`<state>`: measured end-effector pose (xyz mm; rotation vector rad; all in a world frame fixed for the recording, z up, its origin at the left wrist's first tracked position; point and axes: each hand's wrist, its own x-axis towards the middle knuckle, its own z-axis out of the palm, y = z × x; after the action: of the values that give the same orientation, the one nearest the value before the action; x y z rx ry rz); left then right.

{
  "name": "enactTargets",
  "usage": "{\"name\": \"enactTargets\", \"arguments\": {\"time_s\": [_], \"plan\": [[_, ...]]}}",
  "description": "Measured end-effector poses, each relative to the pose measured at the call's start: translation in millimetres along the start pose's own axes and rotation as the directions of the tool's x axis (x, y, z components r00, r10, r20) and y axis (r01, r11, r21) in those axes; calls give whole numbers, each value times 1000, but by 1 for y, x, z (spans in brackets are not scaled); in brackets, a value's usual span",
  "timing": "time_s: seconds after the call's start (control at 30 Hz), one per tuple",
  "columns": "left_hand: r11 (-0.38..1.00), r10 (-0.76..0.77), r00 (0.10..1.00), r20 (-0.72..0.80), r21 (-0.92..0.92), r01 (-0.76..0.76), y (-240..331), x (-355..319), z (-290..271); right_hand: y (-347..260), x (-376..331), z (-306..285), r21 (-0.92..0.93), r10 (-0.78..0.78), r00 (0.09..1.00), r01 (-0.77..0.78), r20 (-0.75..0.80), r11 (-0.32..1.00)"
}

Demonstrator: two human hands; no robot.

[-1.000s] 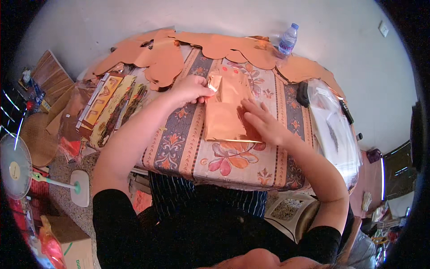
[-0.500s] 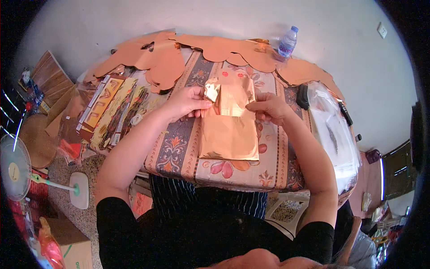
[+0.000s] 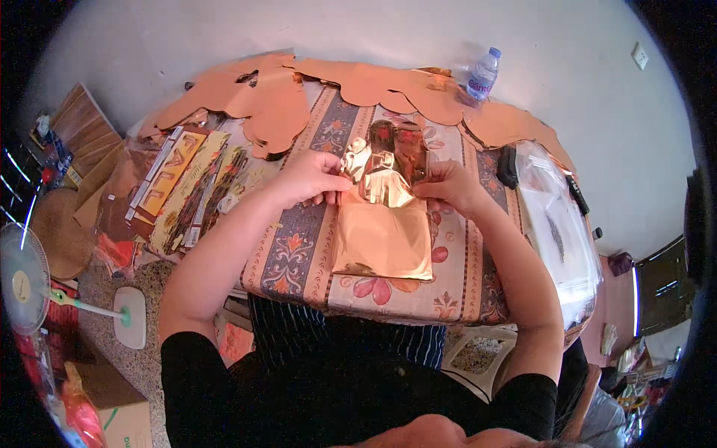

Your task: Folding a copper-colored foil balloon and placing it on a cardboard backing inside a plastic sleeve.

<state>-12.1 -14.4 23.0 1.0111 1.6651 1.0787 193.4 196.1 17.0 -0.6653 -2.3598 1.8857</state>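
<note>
A shiny copper-gold foil sheet [image 3: 382, 235], folded into a flat upright rectangle, lies before me on the patterned tablecloth [image 3: 287, 257]. Its upper part is creased and mirror-like, throwing bright and dark reflections. At its upper left edge my left hand [image 3: 312, 179] pinches the foil between thumb and fingers. My right hand [image 3: 449, 187] pinches the opposite edge at about the same height. The fingertips under the foil are hidden.
Copper-coloured scalloped sheets [image 3: 358, 82] lie along the table's far edge, with a plastic bottle [image 3: 482, 75] behind. Printed cardboard pieces [image 3: 168, 183] lie left; clear plastic sleeves [image 3: 556, 224] and a black object [image 3: 507, 166] lie right. A fan [image 3: 26, 280] stands at the left.
The foil's upper part has tilted, so its reflections turned darker and sharper. Its lower edge sits slightly nearer to me. Both hands keep their pinch, a little lower in view.
</note>
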Motion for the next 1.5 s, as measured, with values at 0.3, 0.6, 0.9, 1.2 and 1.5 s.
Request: {"name": "enactTargets", "arguments": {"time_s": [0.3,0.6,0.9,1.2,1.5], "plan": [[950,260,962,-86,203,-239,-21,-1,14,15,-4,4,-341,-207,978,190,-12,921],[216,763,598,245,775,-594,-13,-26,16,2,-33,17,-811,-657,587,581,473,-65],[326,685,649,331,658,-679,-20,-63,49,-3,-37,20,-775,-586,525,532,617,-340],[307,678,629,380,630,-713,-30,-63,53,-6,-61,6,-827,-556,623,498,550,-260],[279,639,655,404,672,-687,-28,-65,54,-10,-60,73,-695,-581,807,478,105,537]]}}
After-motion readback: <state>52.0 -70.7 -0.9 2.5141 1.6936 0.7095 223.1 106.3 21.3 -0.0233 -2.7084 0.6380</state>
